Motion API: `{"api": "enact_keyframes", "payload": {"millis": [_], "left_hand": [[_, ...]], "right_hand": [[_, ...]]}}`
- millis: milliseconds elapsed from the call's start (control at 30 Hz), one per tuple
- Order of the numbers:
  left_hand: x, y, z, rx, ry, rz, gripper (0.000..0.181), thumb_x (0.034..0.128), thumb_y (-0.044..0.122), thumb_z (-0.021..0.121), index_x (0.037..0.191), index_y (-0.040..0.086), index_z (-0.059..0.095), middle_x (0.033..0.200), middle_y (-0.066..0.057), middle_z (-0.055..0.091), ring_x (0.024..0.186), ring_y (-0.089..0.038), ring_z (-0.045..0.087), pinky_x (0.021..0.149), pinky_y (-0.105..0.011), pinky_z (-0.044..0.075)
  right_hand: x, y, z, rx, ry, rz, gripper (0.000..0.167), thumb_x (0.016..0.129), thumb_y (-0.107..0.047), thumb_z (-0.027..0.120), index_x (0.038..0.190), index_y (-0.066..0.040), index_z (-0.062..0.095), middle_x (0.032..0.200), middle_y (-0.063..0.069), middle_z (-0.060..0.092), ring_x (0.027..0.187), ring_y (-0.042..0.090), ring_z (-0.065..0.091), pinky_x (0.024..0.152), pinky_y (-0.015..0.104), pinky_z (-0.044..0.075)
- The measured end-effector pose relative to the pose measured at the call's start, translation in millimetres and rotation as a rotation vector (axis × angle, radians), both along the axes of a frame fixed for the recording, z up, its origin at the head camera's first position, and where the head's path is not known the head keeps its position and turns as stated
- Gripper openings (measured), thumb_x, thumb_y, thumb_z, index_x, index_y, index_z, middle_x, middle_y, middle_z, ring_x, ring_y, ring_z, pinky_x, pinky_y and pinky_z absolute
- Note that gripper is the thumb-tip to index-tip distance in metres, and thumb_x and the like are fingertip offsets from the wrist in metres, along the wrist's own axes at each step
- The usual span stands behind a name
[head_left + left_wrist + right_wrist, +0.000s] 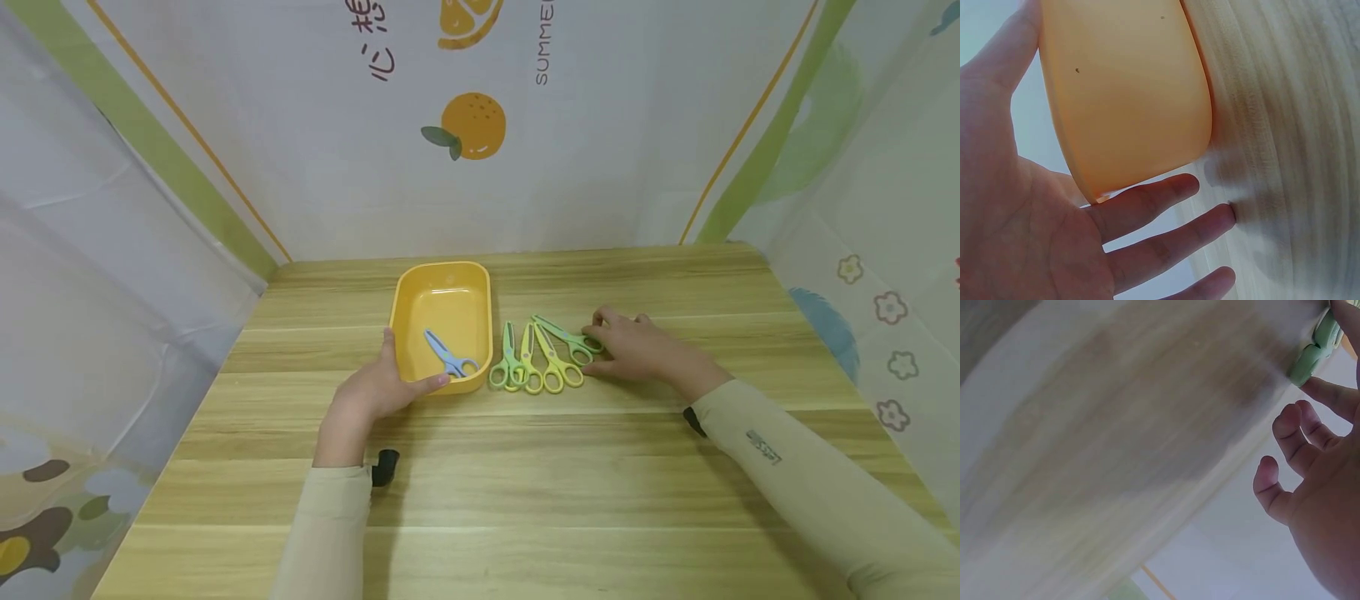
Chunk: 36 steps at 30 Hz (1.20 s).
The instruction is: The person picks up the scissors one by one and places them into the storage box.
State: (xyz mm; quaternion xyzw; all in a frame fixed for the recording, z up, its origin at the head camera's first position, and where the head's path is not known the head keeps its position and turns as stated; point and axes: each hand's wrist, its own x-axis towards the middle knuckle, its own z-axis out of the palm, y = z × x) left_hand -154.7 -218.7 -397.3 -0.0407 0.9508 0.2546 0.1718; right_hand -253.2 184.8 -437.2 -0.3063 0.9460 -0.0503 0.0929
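My left hand holds the near left corner of a yellow plastic tray, thumb over the near rim. The left wrist view shows its other fingers spread along the outer wall of the tray. Blue scissors lie inside. To the tray's right, several scissors lie fanned out: green scissors nearest the tray, then yellow ones. At the right end my right hand pinches the handle of another green pair. Only part of this green handle shows in the right wrist view.
Everything stands on a wood-grain table. A white curtain printed with oranges hangs behind the far edge, with more printed cloth at both sides. Long sleeves cover both forearms.
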Motion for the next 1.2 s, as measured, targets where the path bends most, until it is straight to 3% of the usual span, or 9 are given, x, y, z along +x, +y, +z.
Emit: {"api": "enact_keyframes", "payload": {"millis": [333, 533, 800, 967, 1200], "left_hand": [[1.1, 0.5, 1.3, -0.017, -0.006, 0.002, 0.14, 0.0866, 0.085, 0.062, 0.169, 0.003, -0.016, 0.161, -0.036, 0.044, 0.142, -0.053, 0.054, 0.109, -0.065, 0.049], [1.8, 0.0, 1.1, -0.015, -0.012, 0.003, 0.139, 0.0874, 0.084, 0.062, 0.169, 0.004, -0.016, 0.162, -0.036, 0.042, 0.143, -0.053, 0.053, 0.11, -0.065, 0.048], [6.0, -4.3, 3.0, 0.073, -0.017, -0.02, 0.137, 0.0913, 0.075, 0.066, 0.167, 0.004, -0.022, 0.166, -0.034, 0.037, 0.148, -0.052, 0.047, 0.116, -0.067, 0.043], [8.0, -7.6, 4.1, 0.074, -0.04, -0.018, 0.138, 0.0912, 0.076, 0.065, 0.165, 0.004, -0.026, 0.164, -0.036, 0.039, 0.147, -0.052, 0.049, 0.116, -0.066, 0.044], [8.2, -8.0, 4.8, 0.068, -0.046, -0.009, 0.139, 0.0908, 0.079, 0.064, 0.165, 0.002, -0.026, 0.164, -0.038, 0.036, 0.148, -0.054, 0.046, 0.116, -0.067, 0.043]], "right_hand": [[0.0, -3.5, 0.8, 0.006, 0.002, -0.006, 0.072, 0.099, -0.057, 0.07, 0.15, -0.007, 0.059, 0.141, 0.014, 0.052, 0.114, 0.029, 0.065, 0.093, 0.057, 0.044], [-0.6, -3.9, 0.9, 0.01, 0.005, 0.0, 0.07, 0.1, -0.054, 0.071, 0.148, -0.005, 0.06, 0.141, 0.015, 0.052, 0.112, 0.029, 0.066, 0.093, 0.058, 0.045], [-2.4, 0.2, -0.8, 0.016, 0.027, 0.003, 0.069, 0.099, -0.051, 0.071, 0.145, 0.0, 0.062, 0.14, 0.015, 0.053, 0.106, 0.027, 0.065, 0.091, 0.059, 0.046], [-3.4, 2.2, -1.8, 0.02, 0.029, 0.001, 0.073, 0.099, -0.057, 0.07, 0.146, -0.002, 0.061, 0.141, 0.015, 0.053, 0.11, 0.029, 0.066, 0.09, 0.057, 0.046], [-5.6, 5.3, -3.4, 0.008, 0.038, 0.007, 0.071, 0.099, -0.057, 0.071, 0.141, -0.001, 0.064, 0.139, 0.016, 0.056, 0.119, 0.032, 0.064, 0.098, 0.063, 0.045]]}}
